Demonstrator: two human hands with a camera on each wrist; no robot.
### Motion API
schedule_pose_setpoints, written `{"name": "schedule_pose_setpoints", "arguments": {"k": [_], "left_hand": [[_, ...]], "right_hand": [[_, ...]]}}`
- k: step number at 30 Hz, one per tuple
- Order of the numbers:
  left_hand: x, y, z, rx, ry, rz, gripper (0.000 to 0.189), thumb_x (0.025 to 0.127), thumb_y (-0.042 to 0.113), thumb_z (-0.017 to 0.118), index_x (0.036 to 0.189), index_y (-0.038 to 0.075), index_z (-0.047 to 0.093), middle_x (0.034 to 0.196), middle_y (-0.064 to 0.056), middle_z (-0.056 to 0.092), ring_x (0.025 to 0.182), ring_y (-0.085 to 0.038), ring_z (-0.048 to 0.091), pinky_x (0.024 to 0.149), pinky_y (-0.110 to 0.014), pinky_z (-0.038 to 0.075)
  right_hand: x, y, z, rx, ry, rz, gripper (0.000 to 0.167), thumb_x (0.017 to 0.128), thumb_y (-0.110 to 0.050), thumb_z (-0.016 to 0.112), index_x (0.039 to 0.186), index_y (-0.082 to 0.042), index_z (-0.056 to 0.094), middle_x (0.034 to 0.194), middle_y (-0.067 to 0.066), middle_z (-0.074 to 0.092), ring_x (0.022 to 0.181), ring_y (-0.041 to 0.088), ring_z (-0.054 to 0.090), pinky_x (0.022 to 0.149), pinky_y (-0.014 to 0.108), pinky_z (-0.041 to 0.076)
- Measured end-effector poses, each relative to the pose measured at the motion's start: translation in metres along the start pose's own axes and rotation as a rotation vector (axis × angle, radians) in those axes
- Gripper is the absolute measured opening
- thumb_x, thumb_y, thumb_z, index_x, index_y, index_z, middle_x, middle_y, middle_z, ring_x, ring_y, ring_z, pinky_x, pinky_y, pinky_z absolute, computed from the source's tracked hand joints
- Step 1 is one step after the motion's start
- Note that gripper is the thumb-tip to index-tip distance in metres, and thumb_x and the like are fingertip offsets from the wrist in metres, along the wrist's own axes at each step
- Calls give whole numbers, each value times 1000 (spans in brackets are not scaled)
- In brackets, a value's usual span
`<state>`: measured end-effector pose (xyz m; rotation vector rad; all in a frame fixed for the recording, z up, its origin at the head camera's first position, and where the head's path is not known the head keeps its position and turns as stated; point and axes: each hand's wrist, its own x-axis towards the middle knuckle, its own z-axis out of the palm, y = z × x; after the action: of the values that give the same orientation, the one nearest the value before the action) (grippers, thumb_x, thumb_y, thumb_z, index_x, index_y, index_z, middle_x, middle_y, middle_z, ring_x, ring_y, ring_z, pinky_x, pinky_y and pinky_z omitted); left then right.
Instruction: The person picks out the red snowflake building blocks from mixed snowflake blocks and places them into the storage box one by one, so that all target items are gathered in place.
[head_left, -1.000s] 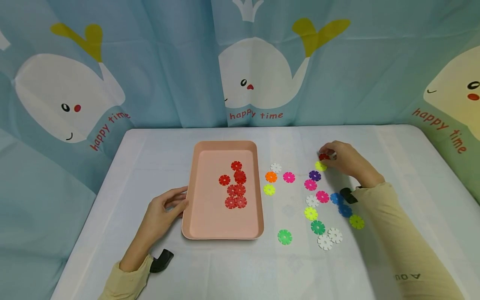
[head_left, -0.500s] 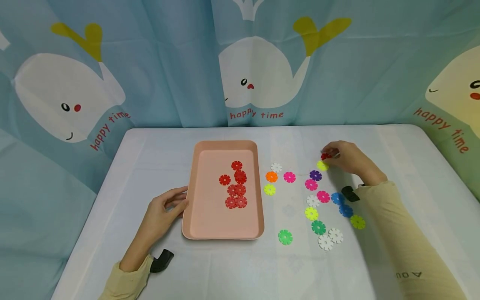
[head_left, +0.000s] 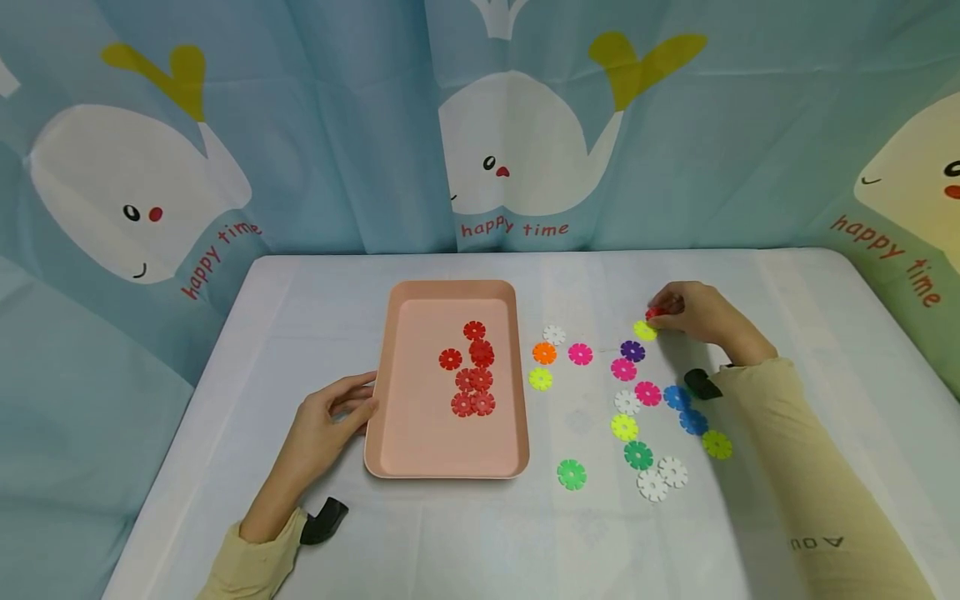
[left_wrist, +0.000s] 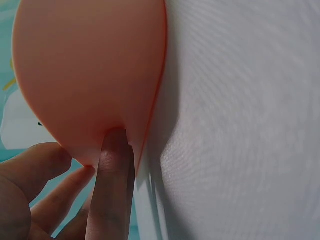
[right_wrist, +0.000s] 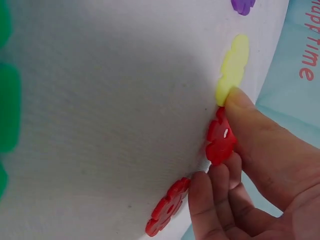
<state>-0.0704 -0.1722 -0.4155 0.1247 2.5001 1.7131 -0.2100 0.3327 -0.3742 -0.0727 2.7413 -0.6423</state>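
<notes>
My left hand [head_left: 324, 427] holds the left edge of a pink tray [head_left: 405, 446], with a thumb and fingers [left_wrist: 114, 160] against its rim. Red notched plastic discs [head_left: 450, 359] lie inside the tray, several of them overlapping. At the far right of the table, my right hand [head_left: 697, 312] pinches a red notched disc [right_wrist: 220, 140] between thumb and fingers. The thumb also touches the edge of a yellow disc [right_wrist: 234, 67]. Another red disc [right_wrist: 167, 207] is beside a fingertip in the right wrist view; it cannot be made out in the head view.
Loose discs are scattered right of the tray, among them an orange one [head_left: 544, 353], a purple one [head_left: 632, 351], blue ones [head_left: 693, 422], a light green one [head_left: 572, 474] and white ones [head_left: 652, 485]. A whale-printed curtain [head_left: 322, 150] hangs behind the white table.
My right hand has shifted very slightly to the right, staying beside the yellow disc with red between its fingers. My left hand and the tray look the same.
</notes>
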Motion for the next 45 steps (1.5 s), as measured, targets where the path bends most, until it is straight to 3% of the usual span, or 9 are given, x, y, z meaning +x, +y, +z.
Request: {"name": "schedule_pose_setpoints", "arguments": {"k": [6,10,16,23,28,35,42,45], "left_hand": [[0,0,0,4,1,-6,40,95,9,67,134,1,60,117,-20,69,104,-31,69,72,-24,61],[-1,0,0,4,3,-12,40,95,9,67,134,1,60,116,-20,69,103,-30,69,72,-24,61],[-1,1,0,3,0,-12,40,95,9,67,134,2,60,117,-20,68,104,-30,69,73,-25,61],[-1,1,0,1,2,-10,40,95,8,67,134,1,60,117,-20,68,104,-31,69,72,-24,61],[-1,1,0,-5,3,0,40,95,8,67,134,1,60,117,-20,68,104,-31,69,72,-24,61],[-1,1,1,-9,0,-2,40,96,8,66,134,1,59,117,-21,68,104,-31,69,72,-25,61],[-2,2,1,-9,-5,-12,40,96,9,66,135,1,59,116,-21,68,104,-31,68,72,-25,61],[-2,2,0,-15,-7,-13,41,96,10,66,135,1,59,117,-21,68,105,-31,68,73,-25,61]], "right_hand": [[0,1,2,5,54,-5,32,89,-19,77,109,3,64,99,19,61,94,33,52,72,29,52],[-1,1,2,10,74,-6,35,87,-21,79,107,4,65,96,18,61,92,32,52,68,25,50],[-3,1,5,5,101,-27,30,88,-17,78,105,4,66,96,19,62,91,32,53,72,28,50],[-5,1,8,18,110,-49,29,89,-15,76,109,5,68,103,23,65,96,35,56,86,44,54],[-7,-2,11,16,133,-58,31,89,-15,76,111,5,68,106,24,66,98,36,57,89,48,55],[-12,-12,13,24,160,-98,26,89,-13,76,110,1,72,106,21,69,95,32,60,84,42,57],[-18,-26,14,56,117,-150,28,92,-15,73,115,1,72,107,20,72,94,29,64,86,44,58],[-18,-31,15,62,100,-166,28,92,-14,73,115,0,72,105,17,72,91,26,65,83,37,59]]}}
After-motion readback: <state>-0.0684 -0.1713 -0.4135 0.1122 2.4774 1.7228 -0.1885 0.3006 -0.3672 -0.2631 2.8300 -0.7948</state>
